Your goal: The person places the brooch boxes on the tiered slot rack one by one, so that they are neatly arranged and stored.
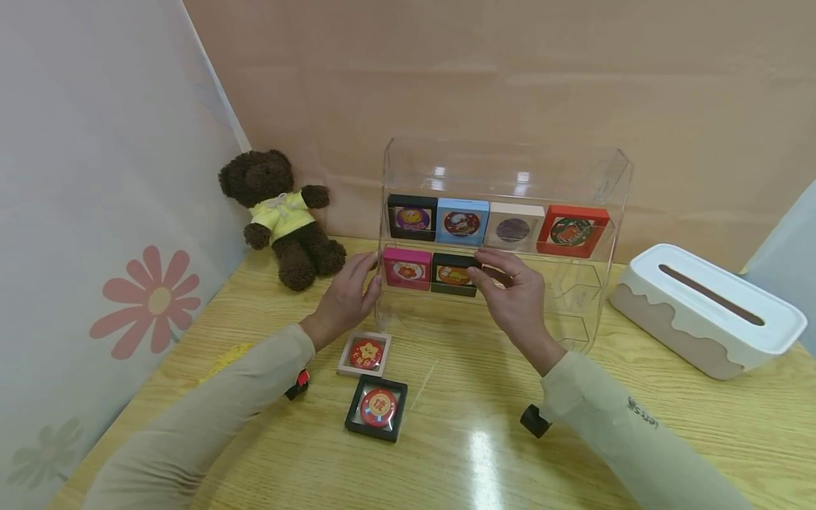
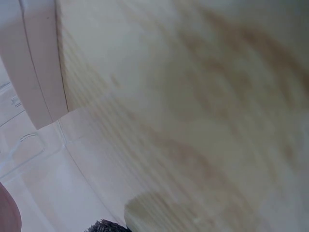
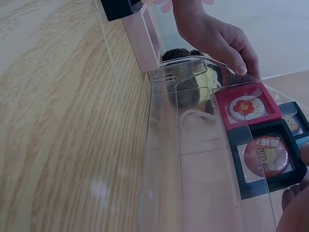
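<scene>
A clear acrylic display stand [image 1: 503,166] holds square framed badges in two rows. My right hand [image 1: 516,297] pinches a black frame [image 3: 266,159] with a red badge by its right side, in the lower row. This frame sits right beside a pink frame [image 1: 407,269] with a flower badge. At the stand's left side panel, my left hand [image 1: 347,294] grips the edge between thumb and fingers. On the table in front lie a pale pink frame [image 1: 365,353] with a star badge and another black frame [image 1: 377,408] with a red badge.
The upper row carries black [image 1: 412,217], blue [image 1: 462,222], cream [image 1: 513,226] and red [image 1: 572,231] frames. A brown teddy bear [image 1: 280,216] in a yellow shirt sits at the back left. To the right stands a white tissue box [image 1: 707,308]. Something yellow [image 1: 226,361] lies behind the left sleeve.
</scene>
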`<state>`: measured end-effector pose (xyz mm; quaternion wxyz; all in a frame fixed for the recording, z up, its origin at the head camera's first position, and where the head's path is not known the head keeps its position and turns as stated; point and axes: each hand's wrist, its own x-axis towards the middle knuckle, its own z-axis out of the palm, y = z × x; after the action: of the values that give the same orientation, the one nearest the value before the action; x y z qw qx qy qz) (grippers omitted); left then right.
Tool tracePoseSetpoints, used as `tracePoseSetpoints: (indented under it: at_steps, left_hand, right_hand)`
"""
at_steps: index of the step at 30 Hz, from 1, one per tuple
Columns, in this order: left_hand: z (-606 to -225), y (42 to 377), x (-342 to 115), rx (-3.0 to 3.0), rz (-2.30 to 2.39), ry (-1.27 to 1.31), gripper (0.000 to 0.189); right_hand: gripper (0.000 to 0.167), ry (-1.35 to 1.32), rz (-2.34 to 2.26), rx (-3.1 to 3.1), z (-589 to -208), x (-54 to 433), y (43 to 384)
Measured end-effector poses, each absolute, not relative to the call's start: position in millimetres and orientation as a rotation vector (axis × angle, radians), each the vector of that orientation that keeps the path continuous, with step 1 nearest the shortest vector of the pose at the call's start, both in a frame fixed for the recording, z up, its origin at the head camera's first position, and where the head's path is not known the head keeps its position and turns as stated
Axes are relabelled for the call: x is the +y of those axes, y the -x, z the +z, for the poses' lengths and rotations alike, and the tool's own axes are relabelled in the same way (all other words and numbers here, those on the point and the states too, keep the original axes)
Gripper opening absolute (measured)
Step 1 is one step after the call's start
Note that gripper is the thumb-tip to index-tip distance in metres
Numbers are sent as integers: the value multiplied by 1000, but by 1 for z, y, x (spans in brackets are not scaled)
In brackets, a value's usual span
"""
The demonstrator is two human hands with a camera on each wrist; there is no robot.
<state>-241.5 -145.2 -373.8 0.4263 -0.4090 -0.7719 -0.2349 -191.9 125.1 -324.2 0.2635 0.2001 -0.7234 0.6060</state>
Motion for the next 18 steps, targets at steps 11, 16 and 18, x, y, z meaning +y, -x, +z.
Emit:
tracePoseSetpoints:
  at_steps: [11,16,18]
  left_hand:
    - [-373,240,-145,-1935,-583,1025,41]
    - [-373,240,-145,-1937,-589,1028,40]
    - [-372,241,-145,-1935,-590,1031,39]
  right_hand:
    - [21,-507,1376,-1929,-301,109,158]
    - [23,-604,1372,-1883,-303,103,151]
    - [26,-649,1379,-1896,-310,102,152]
